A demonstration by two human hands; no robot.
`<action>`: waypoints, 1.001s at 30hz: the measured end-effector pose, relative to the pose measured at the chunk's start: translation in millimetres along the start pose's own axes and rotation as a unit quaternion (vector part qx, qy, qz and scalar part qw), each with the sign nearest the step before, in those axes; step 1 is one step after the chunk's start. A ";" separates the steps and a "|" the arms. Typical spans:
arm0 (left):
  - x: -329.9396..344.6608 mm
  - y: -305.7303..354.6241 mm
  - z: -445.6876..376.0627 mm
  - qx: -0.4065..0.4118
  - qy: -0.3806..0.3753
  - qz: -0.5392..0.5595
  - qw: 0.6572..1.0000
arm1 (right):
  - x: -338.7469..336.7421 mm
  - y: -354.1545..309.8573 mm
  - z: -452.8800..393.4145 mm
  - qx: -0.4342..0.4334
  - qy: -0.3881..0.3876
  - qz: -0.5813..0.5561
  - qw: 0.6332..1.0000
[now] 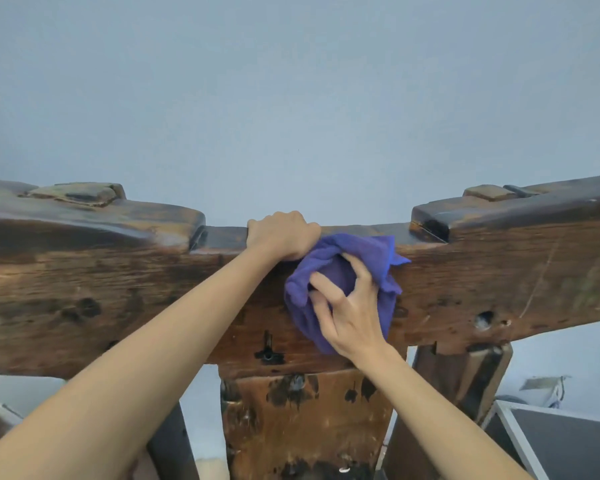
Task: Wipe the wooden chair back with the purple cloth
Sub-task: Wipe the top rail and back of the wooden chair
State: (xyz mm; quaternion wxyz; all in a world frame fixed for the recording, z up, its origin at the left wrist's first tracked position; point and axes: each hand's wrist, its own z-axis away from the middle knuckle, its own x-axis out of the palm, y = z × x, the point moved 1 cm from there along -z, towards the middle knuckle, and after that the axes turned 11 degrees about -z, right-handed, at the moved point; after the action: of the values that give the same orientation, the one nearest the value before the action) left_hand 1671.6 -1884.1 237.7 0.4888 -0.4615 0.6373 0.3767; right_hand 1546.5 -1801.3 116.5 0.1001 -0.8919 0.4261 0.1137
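The wooden chair back [125, 289] is a wide, dark, worn top rail that spans the whole view, with a broad centre slat [305, 424] below it. My left hand [281, 237] grips the rail's top edge at the middle, fingers curled over it. Just to its right, the purple cloth [336, 268] is bunched against the rail's front face and drapes over the top edge. My right hand [350, 313] presses on the cloth with fingers spread and clutching its folds.
A plain pale blue wall [291, 98] fills the view behind the chair. Raised wooden blocks [485, 202] sit on the rail at both sides. A grey panel with a white frame [561, 441] lies at the lower right.
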 end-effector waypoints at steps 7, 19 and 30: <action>3.6 2.1 -4.2 0.005 -0.005 -0.017 1.000 | -20.7 24.1 36.1 0.065 0.053 0.030 0.996; 6.0 -3.8 -8.5 -0.009 0.009 -0.043 0.999 | -31.1 25.4 -3.7 0.097 0.112 -0.037 0.988; -9.4 9.4 53.4 0.132 0.335 0.139 0.923 | -33.3 -32.3 0.1 0.217 0.020 0.056 0.974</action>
State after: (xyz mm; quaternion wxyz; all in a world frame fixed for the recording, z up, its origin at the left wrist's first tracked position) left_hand 1678.2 -1829.6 234.3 0.2463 -0.3991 0.8654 0.1766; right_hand 1551.5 -1756.8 128.7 0.2763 -0.8254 0.4923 0.0057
